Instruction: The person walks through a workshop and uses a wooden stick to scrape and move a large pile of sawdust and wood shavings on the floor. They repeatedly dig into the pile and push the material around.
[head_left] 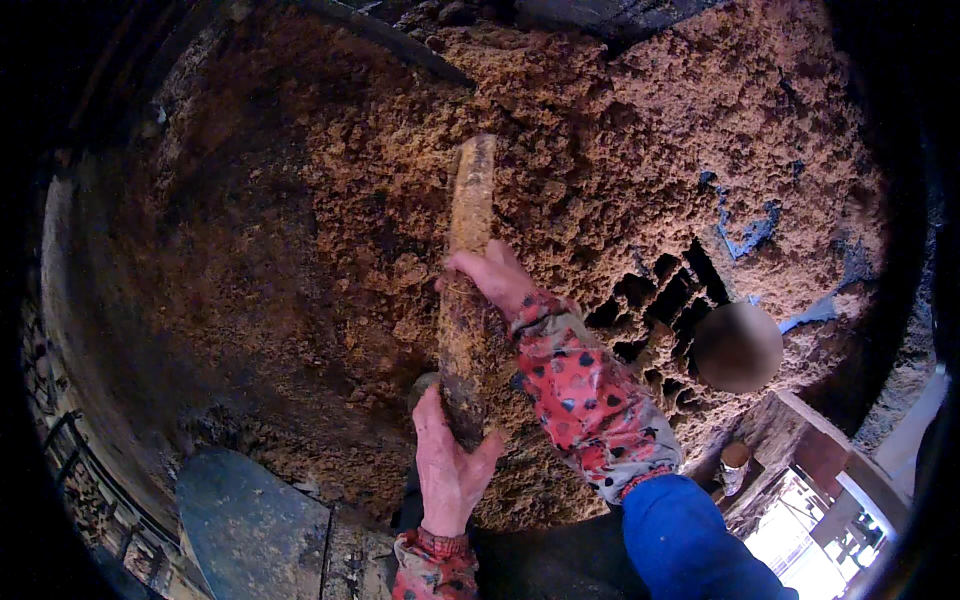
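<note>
A long, narrow piece of wood [468, 345], brown and dark-stained, lies lengthwise in front of me over brown crumbly material [380, 200]. Its paler, narrower end points away from me. My right hand [493, 280] is closed round it near the middle, the forearm reaching in from the lower right in a red patterned sleeve. At the near, thicker end my left hand [450, 460] cups the wood between thumb and fingers. Part of the left fingers is hidden behind the piece.
To the right, dark gaps [665, 290] show through the crumbly layer beside a blue scrap [750, 232]. A grey-blue plate [245, 525] stands at the lower left. Wooden boards [820, 440] frame a bright opening at the lower right. A dark bar [400, 45] juts in at the top.
</note>
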